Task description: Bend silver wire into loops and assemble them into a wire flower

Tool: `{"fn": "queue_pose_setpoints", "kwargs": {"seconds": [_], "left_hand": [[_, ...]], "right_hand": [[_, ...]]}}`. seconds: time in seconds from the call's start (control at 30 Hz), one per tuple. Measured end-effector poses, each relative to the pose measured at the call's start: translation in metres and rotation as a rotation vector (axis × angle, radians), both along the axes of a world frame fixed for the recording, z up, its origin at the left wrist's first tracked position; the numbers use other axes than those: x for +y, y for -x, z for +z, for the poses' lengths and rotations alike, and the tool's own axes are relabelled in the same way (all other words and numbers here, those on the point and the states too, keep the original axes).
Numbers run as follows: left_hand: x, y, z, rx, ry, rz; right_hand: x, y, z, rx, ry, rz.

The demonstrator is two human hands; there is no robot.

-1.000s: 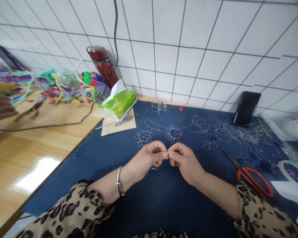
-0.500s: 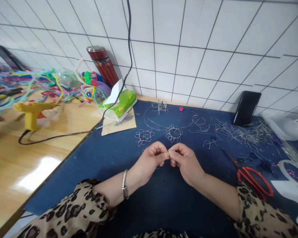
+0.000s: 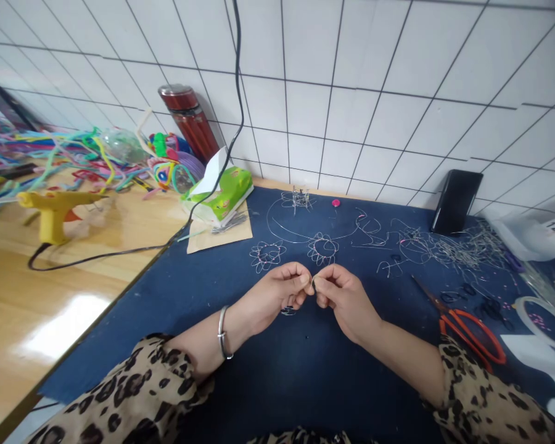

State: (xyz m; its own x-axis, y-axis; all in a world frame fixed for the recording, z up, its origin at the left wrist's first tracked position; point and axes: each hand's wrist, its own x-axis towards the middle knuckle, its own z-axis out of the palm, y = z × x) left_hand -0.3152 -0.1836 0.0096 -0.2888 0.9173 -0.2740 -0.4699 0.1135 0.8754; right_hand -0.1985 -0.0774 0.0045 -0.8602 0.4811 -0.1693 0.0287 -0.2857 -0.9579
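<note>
the left hand (image 3: 284, 291) and the right hand (image 3: 346, 299) both pinch a thin wire (image 3: 312, 282) in the gap between them, over the blue mat (image 3: 268, 382). two looped rings (image 3: 324, 255) behind look done. this wire seems partly shaped, with some bending left, and loose wire (image 3: 474, 248) lies heaped at the right.

The left hand (image 3: 277, 298) and right hand (image 3: 349, 302) hide most of the thin wire (image 3: 312, 281) pinched between them, its ends untraceable. Wire loops (image 3: 287, 311) beneath the left hand are partly covered. Strands in the wire pile (image 3: 467, 248) blur together; the pink beads (image 3: 538, 321) are too small to count. The left edge crops the coloured stems (image 3: 41, 140), the top edge the black cord (image 3: 239, 80).
</note>
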Motion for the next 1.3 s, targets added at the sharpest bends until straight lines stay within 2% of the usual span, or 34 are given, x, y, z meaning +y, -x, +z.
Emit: {"fn": "queue_pose_setpoints", "kwargs": {"seconds": [0.17,0.4,0.73,0.8,0.97,1.07,1.3], "left_hand": [[-0.002,0.005,-0.002,0.086,0.054,-0.058],[-0.002,0.003,-0.002,0.145,0.089,-0.053],[-0.002,-0.007,-0.002,-0.133,0.032,0.002],[-0.002,-0.005,-0.001,-0.068,0.034,-0.008],[-0.004,0.006,0.004,0.313,0.070,-0.098],[-0.005,0.009,0.003,0.473,0.100,-0.098],[-0.006,0.010,-0.009,0.319,0.147,-0.113]], "right_hand": [[0.003,-0.001,-0.006,-0.011,-0.134,-0.010],[0.002,-0.001,-0.007,-0.024,-0.182,0.008],[0.001,-0.002,-0.006,0.012,-0.308,0.006],[0.002,-0.001,-0.006,0.021,-0.331,0.016],[0.003,-0.002,-0.002,0.000,-0.473,0.011],[0.001,-0.002,-0.002,0.002,-0.534,0.018],[0.000,-0.005,-0.003,0.011,-0.533,0.025]]}}
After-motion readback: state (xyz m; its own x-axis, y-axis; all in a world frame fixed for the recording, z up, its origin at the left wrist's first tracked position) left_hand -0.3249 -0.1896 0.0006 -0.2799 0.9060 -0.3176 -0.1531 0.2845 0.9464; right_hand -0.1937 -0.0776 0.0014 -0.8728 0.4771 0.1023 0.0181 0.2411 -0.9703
